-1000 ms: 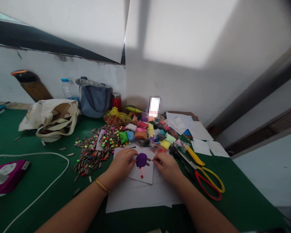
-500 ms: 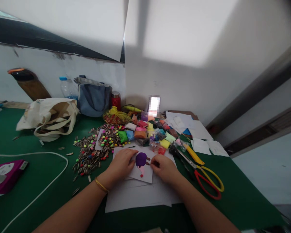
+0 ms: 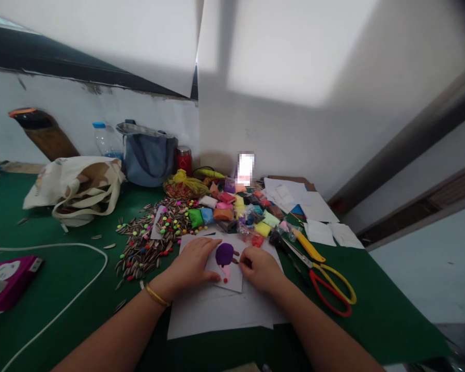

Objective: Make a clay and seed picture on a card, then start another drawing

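Laid spread left hand [image 3: 192,262] on white card [image 3: 235,279], lower middle; curled right hand [image 3: 262,267] by purple animal [image 3: 225,253], couldn't tell if pinching

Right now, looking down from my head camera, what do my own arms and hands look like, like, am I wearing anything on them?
Both forearms are bare as far as they show, with no sleeves in view. The left hand and right hand are ungloved. A thin, gold-coloured bangle circles the left wrist; none shows on the right.
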A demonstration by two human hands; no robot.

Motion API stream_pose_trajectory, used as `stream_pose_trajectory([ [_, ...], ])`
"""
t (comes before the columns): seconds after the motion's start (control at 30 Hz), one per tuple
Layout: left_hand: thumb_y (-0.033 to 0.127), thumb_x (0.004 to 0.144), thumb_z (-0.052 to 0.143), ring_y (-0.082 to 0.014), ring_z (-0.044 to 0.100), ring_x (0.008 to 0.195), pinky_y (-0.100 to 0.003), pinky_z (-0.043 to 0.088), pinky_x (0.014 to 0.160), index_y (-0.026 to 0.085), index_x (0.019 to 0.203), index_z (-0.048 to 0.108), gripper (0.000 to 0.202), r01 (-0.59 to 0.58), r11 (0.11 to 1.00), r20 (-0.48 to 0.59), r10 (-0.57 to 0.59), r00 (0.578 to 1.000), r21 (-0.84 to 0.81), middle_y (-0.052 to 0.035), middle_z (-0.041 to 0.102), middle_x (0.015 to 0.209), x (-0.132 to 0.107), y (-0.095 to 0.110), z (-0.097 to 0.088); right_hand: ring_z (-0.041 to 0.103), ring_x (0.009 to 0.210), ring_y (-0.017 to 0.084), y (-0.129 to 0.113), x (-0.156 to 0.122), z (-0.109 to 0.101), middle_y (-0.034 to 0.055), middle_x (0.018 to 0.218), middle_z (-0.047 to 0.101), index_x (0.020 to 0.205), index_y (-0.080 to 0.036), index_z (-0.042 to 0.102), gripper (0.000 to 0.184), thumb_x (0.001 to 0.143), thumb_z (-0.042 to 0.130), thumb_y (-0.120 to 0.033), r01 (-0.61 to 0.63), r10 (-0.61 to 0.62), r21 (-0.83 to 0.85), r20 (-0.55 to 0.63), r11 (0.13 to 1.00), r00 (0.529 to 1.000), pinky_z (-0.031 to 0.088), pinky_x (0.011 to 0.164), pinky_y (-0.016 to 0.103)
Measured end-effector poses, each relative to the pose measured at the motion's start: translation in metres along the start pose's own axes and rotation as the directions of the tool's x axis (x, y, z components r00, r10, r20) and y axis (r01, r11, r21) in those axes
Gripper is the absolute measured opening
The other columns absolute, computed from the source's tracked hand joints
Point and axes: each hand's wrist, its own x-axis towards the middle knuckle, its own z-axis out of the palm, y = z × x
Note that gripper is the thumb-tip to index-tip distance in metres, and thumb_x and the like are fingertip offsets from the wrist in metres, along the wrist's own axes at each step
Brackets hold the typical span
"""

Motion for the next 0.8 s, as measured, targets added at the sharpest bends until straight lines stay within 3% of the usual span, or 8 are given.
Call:
stream_pose_trajectory([
  [0.23, 0.043, 0.059, 0.084, -0.0329, 0.046, 0.129, -0.048, 0.035, 0.11, 0.023, 0.141, 0.045, 0.093, 0.008, 1.0, -0.002, -0.008, 1.0, 0.015, -0.0118, 0.051, 0.141, -0.0011, -0.0001, 0.0033, 0.053, 0.072, 0.015, -0.0038, 0.0006, -0.0012, 0.002, 0.077, 0.061, 0.072, -0.018, 0.059, 0.008, 0.078, 0.059, -0.013, 0.027, -0.028, -0.045, -0.011, 0.999, 1.0, 0.033, 0.064, 0.025],
  [0.47, 0.044, 0.061, 0.084, -0.032, 0.046, 0.129, -0.047, 0.035, 0.111, 0.024, 0.142, 0.044, 0.092, -0.001, 1.0, -0.001, 0.001, 1.0, 0.008, -0.0107, 0.051, 0.141, -0.0021, 0.001, 0.0018, 0.053, 0.069, 0.013, 0.0032, -0.0005, -0.0013, -0.0004, 0.077, 0.061, 0.078, -0.02, 0.06, 0.004, 0.078, 0.06, -0.016, -0.08, 0.083, 0.143, -0.009, 0.987, 0.997, 0.034, 0.061, 0.023],
  [0.8, 0.045, 0.06, 0.084, -0.0324, 0.046, 0.13, -0.047, 0.034, 0.111, 0.023, 0.142, 0.044, 0.093, 0.01, 1.0, 0.007, -0.01, 1.0, 0.019, -0.0119, 0.051, 0.142, 0.0001, 0.0026, 0.0011, 0.052, 0.071, 0.014, -0.003, 0.0014, -0.0024, 0.0007, 0.077, 0.062, 0.075, -0.018, 0.06, 0.005, 0.078, 0.06, -0.015, -0.041, 0.042, 0.025, -0.006, 0.999, 0.999, 0.032, 0.063, 0.023],
])
